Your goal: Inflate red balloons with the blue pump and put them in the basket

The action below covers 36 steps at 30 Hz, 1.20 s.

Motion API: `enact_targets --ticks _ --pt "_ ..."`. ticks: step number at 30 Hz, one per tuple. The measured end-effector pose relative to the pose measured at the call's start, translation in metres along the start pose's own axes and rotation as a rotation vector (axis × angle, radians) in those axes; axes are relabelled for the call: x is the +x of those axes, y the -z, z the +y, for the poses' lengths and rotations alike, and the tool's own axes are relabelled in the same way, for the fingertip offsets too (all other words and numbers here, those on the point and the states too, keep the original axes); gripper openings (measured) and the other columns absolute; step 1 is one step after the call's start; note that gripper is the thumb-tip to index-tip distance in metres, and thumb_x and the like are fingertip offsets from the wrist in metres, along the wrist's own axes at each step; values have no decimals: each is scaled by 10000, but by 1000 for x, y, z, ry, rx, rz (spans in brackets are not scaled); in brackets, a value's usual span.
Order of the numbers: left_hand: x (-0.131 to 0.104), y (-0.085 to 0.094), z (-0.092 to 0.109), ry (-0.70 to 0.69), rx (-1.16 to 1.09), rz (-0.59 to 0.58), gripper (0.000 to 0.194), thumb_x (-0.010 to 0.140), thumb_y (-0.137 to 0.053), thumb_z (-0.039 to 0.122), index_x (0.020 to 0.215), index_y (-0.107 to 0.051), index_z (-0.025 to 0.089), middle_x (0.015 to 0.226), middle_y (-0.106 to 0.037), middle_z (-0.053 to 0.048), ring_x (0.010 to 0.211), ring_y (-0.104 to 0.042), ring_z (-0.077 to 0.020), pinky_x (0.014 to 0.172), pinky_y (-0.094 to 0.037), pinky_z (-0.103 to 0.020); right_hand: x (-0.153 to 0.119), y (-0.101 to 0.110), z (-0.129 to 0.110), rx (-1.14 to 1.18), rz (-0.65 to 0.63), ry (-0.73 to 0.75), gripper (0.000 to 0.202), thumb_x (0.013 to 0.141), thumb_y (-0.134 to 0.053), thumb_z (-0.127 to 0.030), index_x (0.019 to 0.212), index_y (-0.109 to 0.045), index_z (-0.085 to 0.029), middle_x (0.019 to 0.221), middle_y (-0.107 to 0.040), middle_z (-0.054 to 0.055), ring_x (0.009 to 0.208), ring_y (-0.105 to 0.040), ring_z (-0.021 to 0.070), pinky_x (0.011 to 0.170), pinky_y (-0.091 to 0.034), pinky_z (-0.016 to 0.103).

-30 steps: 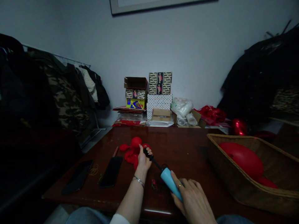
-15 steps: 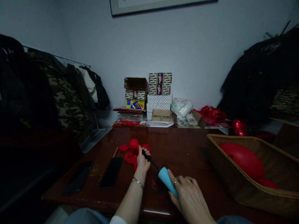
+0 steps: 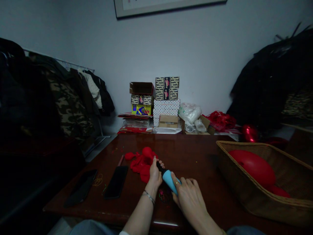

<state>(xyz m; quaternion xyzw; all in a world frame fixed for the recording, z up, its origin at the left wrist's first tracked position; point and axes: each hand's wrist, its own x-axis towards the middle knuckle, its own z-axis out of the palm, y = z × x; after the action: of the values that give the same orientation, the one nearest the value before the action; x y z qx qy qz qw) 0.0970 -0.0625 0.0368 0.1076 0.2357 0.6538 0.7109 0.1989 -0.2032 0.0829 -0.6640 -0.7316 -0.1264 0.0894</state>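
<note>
A blue and black balloon pump (image 3: pixel 169 179) is held in both hands above the table. My right hand (image 3: pixel 192 197) is wrapped round its blue barrel. My left hand (image 3: pixel 155 172) grips the black end, the thumb pointing up. The barrel now sits close to the left hand, with little of the thin rod showing. Just beyond the left hand is a small rounded red balloon (image 3: pixel 147 152); whether it is fixed to the pump is hidden by the fingers. Several limp red balloons (image 3: pixel 140 167) lie in a heap beside it.
Two dark phones, one (image 3: pixel 116 181) near the heap and another (image 3: pixel 81 187) further left, lie by yellow rubber bands (image 3: pixel 98 180). At the right, a wicker basket (image 3: pixel 246 195) holds an inflated red balloon (image 3: pixel 254 168). Stacked boxes (image 3: pixel 167 107) stand beyond the table.
My hands have come closer together, the right pushing the blue barrel up-left over the rod. My left hand has shifted slightly right and nearer. The rounded red balloon has moved right.
</note>
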Motion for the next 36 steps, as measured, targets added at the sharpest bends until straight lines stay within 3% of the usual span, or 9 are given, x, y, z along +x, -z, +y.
enact_targets --ticks 3,10,19,27,36 --pt "1 0 -1 3 34 -15 222 865 -548 297 721 -467 149 588 -448 23 441 -406 -57 389 -353 -155 2 -3 -2 13 17 -2 586 781 -574 -235 1348 -426 -215 928 -635 85 840 -563 236 786 -322 381" --pt "10 0 12 -42 46 73 306 917 -429 364 687 -427 162 544 -391 41 381 -323 -36 324 -251 -132 -4 -6 -6 37 25 9 572 801 -553 -225 1356 -415 -221 929 -633 84 861 -560 243 806 -327 399" --pt "24 2 27 -70 -23 50 288 909 -459 344 687 -405 169 546 -337 61 370 -301 -27 312 -210 -111 -27 -8 8 62 76 46 561 800 -557 -240 1345 -425 -258 899 -627 54 849 -555 226 829 -320 393" --pt "28 -2 39 -88 -42 28 295 911 -457 329 670 -397 169 548 -339 54 377 -312 -27 311 -209 -115 -52 -15 29 36 197 111 647 743 -602 -249 1356 -395 -243 881 -628 43 787 -556 228 770 -325 383" --pt "24 -10 38 -103 -26 28 276 897 -483 341 696 -397 174 555 -346 59 373 -310 -23 315 -203 -113 -52 -14 31 67 182 90 616 745 -572 -221 1338 -415 -270 878 -625 33 768 -559 214 752 -335 367"
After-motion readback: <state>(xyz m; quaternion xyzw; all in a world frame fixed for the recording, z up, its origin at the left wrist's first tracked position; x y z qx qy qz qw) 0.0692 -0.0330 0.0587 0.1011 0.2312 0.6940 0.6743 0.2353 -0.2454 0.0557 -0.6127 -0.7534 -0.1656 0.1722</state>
